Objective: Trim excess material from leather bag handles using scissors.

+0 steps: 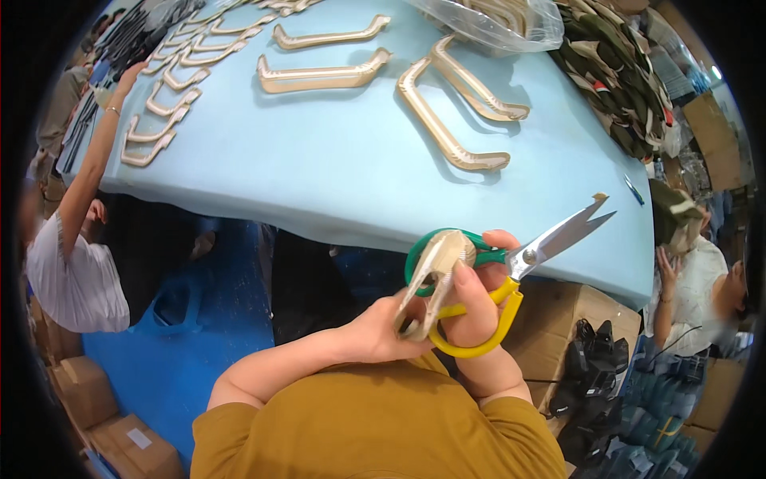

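Observation:
In front of my chest, my left hand [381,329] is closed on a bent beige padded strip [435,275] with a pale edge. My right hand [477,307] grips scissors [536,254] with one green and one yellow handle loop. Its thumb also presses against the strip. The scissor blades are slightly parted and point up to the right, with a tiny tan scrap at one tip. Similar U-shaped strips lie on the pale blue table [319,176]: two at the middle back [323,76] and two at the right [451,128].
More strips [171,104] lie in rows at the far left, where a person in white [72,279] reaches over. A clear bag of strips [503,24] and a camouflage cloth pile [614,76] stand at the back right. A pen [633,190] and cardboard box [550,319] are right.

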Motion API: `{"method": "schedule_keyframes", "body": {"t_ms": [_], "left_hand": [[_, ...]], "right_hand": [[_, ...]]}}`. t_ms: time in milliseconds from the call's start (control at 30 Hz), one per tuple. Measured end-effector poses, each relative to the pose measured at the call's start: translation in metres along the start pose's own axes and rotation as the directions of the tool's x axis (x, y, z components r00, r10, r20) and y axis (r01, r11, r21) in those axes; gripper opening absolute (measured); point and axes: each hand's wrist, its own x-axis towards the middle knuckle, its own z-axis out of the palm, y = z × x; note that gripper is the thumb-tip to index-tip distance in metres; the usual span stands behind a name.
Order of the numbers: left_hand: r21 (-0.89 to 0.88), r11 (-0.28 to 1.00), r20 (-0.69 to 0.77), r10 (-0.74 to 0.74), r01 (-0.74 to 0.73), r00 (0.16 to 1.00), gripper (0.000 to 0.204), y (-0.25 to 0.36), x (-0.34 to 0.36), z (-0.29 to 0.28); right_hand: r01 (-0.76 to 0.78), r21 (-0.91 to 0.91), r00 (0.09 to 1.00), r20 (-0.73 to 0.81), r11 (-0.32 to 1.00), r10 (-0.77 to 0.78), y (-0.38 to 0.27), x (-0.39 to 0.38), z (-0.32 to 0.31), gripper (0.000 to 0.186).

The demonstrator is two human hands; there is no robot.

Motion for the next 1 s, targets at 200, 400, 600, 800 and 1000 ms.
{"method": "schedule_keyframes", "body": {"t_ms": [200, 400, 600, 800, 1000], "left_hand": [[0.42, 0.854, 0.041, 0.318, -0.305, 0.947, 0.022, 0.081, 0.034, -0.035], [0.924, 0.222, 0.091, 0.661, -0.31, 0.745, 0.024, 0.144, 0.117, -0.068], [0.964, 0.175, 0.076, 0.543, -0.201, 0.837, 0.044, 0.12, 0.214, -0.117], [0.856, 0.373, -0.479, 0.312, 0.358, 0.821, 0.052, 0.136, 0.25, -0.242], [0.658, 0.238, -0.745, 0.345, 0.715, 0.571, 0.075, 0.114, 0.311, -0.337]], "right_hand": [[0.322, -0.062, 0.916, -0.233, 0.945, -0.327, -0.042, 0.029, -0.046, 0.037], [0.426, -0.188, 0.834, -0.299, 0.885, -0.465, -0.055, 0.042, -0.103, 0.037], [0.32, -0.219, 0.895, -0.249, 0.922, -0.37, -0.024, 0.06, -0.117, 0.038], [0.278, 0.037, 0.93, -0.259, 0.96, -0.259, -0.014, 0.08, -0.139, 0.039], [0.204, 0.042, 0.939, -0.29, 0.978, -0.183, -0.015, 0.087, -0.142, 0.04]]}}
